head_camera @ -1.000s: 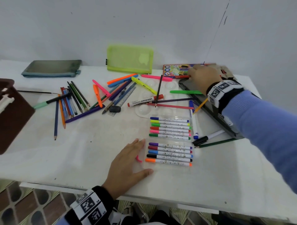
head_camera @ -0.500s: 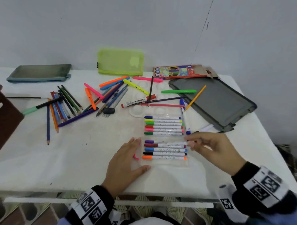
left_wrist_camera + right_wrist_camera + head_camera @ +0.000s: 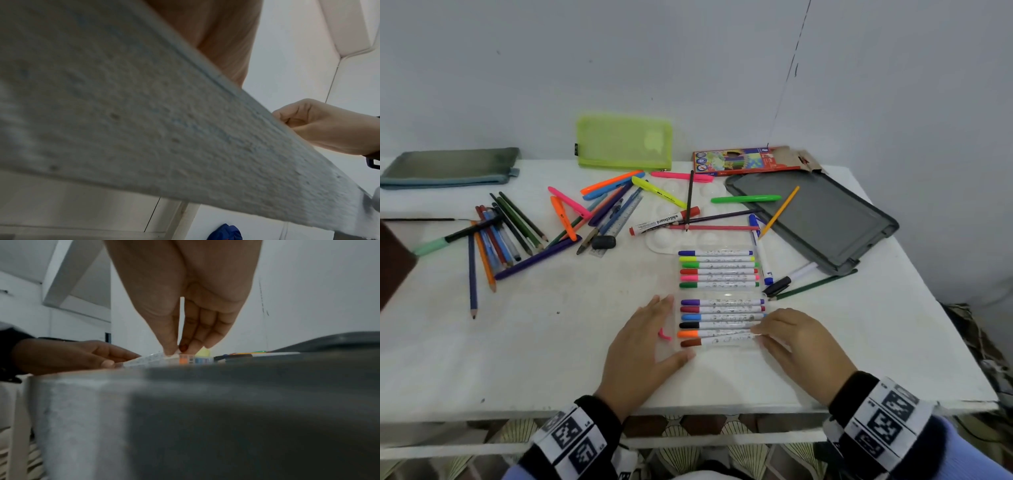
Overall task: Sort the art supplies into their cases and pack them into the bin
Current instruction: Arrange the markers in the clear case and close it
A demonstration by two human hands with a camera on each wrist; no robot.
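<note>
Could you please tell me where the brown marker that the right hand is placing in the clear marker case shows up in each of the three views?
Head: brown marker lies lowest in the clear marker case, lower centre, its end pinched by the right hand.
Left wrist: not in view; the table edge hides it.
Right wrist: centre, under the pinching fingertips; only its end shows.
Shared landmark: the right hand, seen in all three.

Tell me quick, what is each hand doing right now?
Left hand: open, fingers straight, flat against the clear marker case.
Right hand: pinching the end of the brown marker in the case.
</note>
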